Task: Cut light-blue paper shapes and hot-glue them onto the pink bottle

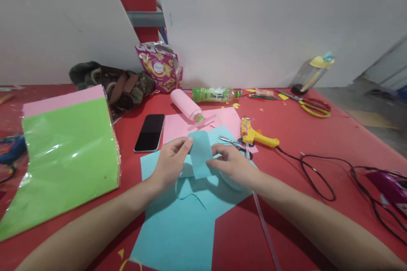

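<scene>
Between my two hands a small blue paper piece with rounded upper corners is held up. My left hand pinches its left edge between thumb and fingers. On the other side my right hand grips the right edge the same way. Beneath them lie larger blue paper sheets, with a thin curled offcut on top. Small scissors rest just beyond my right hand, partly covered. A yellow glue gun lies beside them, a clear glue stick running toward me.
A black phone and a pack of green and pink sheets lie at left. Behind are a pink-wrapped bottle, a green bottle, a snack bag, larger scissors and a clear bottle. A black cord loops at right.
</scene>
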`<state>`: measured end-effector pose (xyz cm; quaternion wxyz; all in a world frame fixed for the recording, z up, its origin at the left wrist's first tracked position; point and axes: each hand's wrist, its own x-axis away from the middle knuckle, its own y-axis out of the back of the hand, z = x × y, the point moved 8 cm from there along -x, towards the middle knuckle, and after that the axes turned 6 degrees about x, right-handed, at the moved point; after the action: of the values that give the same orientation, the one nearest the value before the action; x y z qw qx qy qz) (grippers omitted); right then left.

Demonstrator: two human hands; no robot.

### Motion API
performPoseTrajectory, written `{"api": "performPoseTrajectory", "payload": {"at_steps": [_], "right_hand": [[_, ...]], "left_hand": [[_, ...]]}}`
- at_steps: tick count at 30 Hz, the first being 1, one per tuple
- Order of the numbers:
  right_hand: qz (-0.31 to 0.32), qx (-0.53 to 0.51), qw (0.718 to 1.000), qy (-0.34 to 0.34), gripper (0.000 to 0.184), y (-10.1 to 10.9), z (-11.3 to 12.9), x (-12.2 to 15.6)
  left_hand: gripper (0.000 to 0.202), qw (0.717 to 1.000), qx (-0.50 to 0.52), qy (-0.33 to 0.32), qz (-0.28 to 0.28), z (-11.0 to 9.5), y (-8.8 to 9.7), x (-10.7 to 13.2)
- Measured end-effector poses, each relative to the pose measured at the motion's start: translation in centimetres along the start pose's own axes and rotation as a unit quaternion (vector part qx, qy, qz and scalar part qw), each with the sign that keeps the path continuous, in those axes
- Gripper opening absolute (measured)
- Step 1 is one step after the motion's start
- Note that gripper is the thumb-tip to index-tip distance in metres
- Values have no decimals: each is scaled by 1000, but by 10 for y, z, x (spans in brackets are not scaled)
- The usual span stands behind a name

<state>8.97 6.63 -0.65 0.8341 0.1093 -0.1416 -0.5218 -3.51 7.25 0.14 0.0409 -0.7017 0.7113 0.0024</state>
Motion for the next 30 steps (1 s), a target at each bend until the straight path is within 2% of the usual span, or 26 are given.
{"api": "performPoseTrajectory", "payload": {"at_steps": [2,5,7,9,13,15,19,22,26,30], "right_hand": [[-41,12,999,9,7,9,0,-2],[-109,44,993,29,9,27,2,-3],[-152,103,982,49,8,37,7,-1],[-170,185,963,92,4,40,18,1],[-167,285,925,187,4,33,36,7],[-174,279,926,184,4,34,35,7],[-197,237,941,143,7,44,29,6],[-199,240,939,147,5,48,29,5],[-172,307,914,200,8,36,35,7],[-125,359,889,255,11,16,37,11]], "left_hand": [[23,998,66,11,-10,7,2,-2],[19,992,118,32,3,15,1,-5],[15,993,111,33,14,16,0,-7],[21,997,69,10,24,11,1,-9],[19,996,-72,-40,23,2,4,-11],[17,994,-107,-35,10,3,7,-12],[17,995,-93,-19,-2,8,11,-16],[15,990,-140,-25,19,7,9,-18],[6,953,-275,-102,74,-8,-5,-11],[7,916,-330,-198,113,-23,-21,3]]}}
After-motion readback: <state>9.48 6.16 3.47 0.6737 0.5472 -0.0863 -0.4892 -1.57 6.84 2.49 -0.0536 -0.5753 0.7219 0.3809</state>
